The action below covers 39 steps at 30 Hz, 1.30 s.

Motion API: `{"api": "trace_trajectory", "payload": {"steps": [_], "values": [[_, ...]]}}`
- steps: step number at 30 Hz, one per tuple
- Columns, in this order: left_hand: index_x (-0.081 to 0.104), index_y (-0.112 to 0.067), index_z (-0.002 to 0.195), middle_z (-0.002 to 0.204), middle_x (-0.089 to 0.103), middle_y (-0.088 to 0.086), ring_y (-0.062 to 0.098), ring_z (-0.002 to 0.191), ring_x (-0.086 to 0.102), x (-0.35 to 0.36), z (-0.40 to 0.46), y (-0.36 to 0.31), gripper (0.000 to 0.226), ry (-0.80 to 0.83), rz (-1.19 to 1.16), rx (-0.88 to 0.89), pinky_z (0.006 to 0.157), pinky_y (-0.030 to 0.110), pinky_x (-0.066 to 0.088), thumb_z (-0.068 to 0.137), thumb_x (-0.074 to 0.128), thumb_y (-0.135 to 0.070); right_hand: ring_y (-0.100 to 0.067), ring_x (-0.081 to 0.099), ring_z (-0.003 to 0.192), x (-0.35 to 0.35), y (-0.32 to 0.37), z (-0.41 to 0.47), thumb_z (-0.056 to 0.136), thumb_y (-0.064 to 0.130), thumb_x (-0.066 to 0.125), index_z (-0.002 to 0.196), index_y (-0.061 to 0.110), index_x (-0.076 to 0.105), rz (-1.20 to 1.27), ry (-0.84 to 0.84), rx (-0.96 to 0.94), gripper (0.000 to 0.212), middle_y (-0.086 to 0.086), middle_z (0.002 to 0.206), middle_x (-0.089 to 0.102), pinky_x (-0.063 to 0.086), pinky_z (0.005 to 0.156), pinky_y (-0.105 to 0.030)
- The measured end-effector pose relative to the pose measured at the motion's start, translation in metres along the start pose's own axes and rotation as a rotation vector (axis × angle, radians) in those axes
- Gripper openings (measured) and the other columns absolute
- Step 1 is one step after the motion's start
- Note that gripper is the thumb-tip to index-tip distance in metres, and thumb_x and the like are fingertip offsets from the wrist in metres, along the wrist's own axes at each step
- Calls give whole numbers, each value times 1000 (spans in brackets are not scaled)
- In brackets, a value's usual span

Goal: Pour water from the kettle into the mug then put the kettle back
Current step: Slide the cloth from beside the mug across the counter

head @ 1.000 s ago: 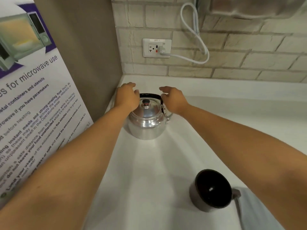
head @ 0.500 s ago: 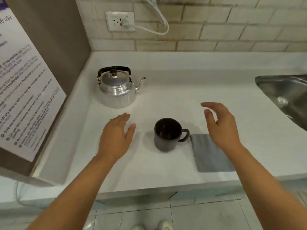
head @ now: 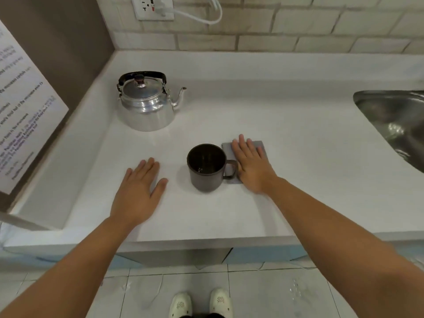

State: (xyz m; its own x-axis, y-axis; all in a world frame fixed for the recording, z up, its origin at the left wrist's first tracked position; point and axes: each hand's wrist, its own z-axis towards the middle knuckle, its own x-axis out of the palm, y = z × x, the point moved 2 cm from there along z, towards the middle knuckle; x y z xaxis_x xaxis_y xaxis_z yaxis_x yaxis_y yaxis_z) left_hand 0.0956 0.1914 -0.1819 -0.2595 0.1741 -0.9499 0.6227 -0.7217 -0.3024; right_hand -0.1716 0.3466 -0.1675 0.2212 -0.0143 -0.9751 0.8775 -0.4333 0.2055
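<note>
A shiny metal kettle [head: 146,106] with a black handle stands upright at the back left of the white counter [head: 286,134], spout pointing right. A dark brown mug [head: 206,167] stands near the front edge, handle to the right, with liquid glinting inside. My left hand [head: 140,189] lies flat and open on the counter left of the mug. My right hand [head: 250,165] lies flat and open on a grey cloth [head: 260,145] just right of the mug's handle. Neither hand holds anything.
A steel sink [head: 394,120] is set into the counter at the right. A brown side panel with a printed notice [head: 20,115] closes off the left. A wall socket [head: 154,6] with a white cable sits on the brick wall behind.
Both hands have left the kettle, drawn back toward the front edge and settled flat beside the mug. The view has pulled back and tilted down.
</note>
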Motion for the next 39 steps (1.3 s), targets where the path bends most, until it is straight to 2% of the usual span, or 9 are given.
{"api": "trace_trajectory", "payload": {"steps": [7, 11, 15, 17, 20, 25, 30, 34, 39], "values": [[27, -19, 149, 158, 22, -4, 10, 145, 16, -8, 0, 7, 56, 6, -63, -27, 118, 28, 6, 100, 21, -46, -24, -16, 147, 17, 10, -87, 95, 52, 1, 149, 29, -12, 7, -64, 205, 61, -2, 161, -11, -11, 118, -40], [32, -19, 147, 155, 29, -4, 11, 143, 23, -23, -10, 37, 51, -15, -49, -11, 116, 26, 9, 101, 21, -40, -14, -28, 143, 39, 86, -146, 92, 58, 1, 147, 29, -19, 127, 8, -29, 66, 6, 157, -25, -16, 117, -36], [36, -17, 145, 153, 33, -3, 11, 143, 25, -31, -19, 58, 48, -29, -98, -11, 119, 32, 10, 102, 23, -34, -25, 9, 147, 53, 176, -133, 94, 45, 29, 151, 19, 13, 44, -27, -335, 65, -4, 160, 12, 2, 116, -41], [40, -14, 143, 152, 37, 0, 12, 142, 28, -31, -18, 60, 44, -48, -151, -25, 118, 31, 10, 103, 26, -27, -25, 5, 148, 54, 213, -95, 97, 39, 24, 151, 14, 13, 53, -39, -346, 61, -7, 160, 12, -9, 119, -45], [41, -13, 142, 151, 39, 2, 12, 140, 30, -31, -14, 64, 42, -45, -226, -41, 116, 25, 10, 104, 28, -22, -26, -8, 148, 51, 230, -14, 99, 35, 15, 151, 13, 0, 121, 12, -197, 59, -8, 162, -4, -13, 117, -38], [40, -17, 143, 151, 39, -2, -3, 132, 24, -27, -16, 65, 42, -93, -201, -25, 114, 21, 6, 103, 28, -26, -35, -11, 146, 41, 215, 72, 100, 32, 14, 150, 8, -6, 122, -44, 252, 59, -15, 160, -10, -9, 118, -48], [40, -15, 143, 151, 39, 1, 12, 141, 31, -25, -14, 65, 42, -99, -155, -1, 118, 28, 11, 102, 30, -22, -30, -8, 148, 51, 219, 68, 98, 41, 13, 151, 20, 1, 99, -44, 8, 59, -7, 162, -3, -10, 116, -44], [41, -15, 143, 152, 37, 0, 13, 142, 29, -25, -14, 62, 43, -95, -136, 4, 119, 32, 13, 102, 28, -23, -34, -12, 146, 44, 205, 69, 99, 39, 10, 151, 13, -6, 70, -40, 312, 60, -12, 161, -10, -9, 118, -49], [38, -13, 144, 153, 35, 3, 16, 143, 28, -25, -12, 61, 44, -62, -142, 2, 119, 34, 12, 103, 27, -21, -24, -13, 147, 52, 227, 13, 99, 41, 13, 150, 16, -7, 82, 47, -52, 60, -4, 161, -10, -12, 119, -40]]}}
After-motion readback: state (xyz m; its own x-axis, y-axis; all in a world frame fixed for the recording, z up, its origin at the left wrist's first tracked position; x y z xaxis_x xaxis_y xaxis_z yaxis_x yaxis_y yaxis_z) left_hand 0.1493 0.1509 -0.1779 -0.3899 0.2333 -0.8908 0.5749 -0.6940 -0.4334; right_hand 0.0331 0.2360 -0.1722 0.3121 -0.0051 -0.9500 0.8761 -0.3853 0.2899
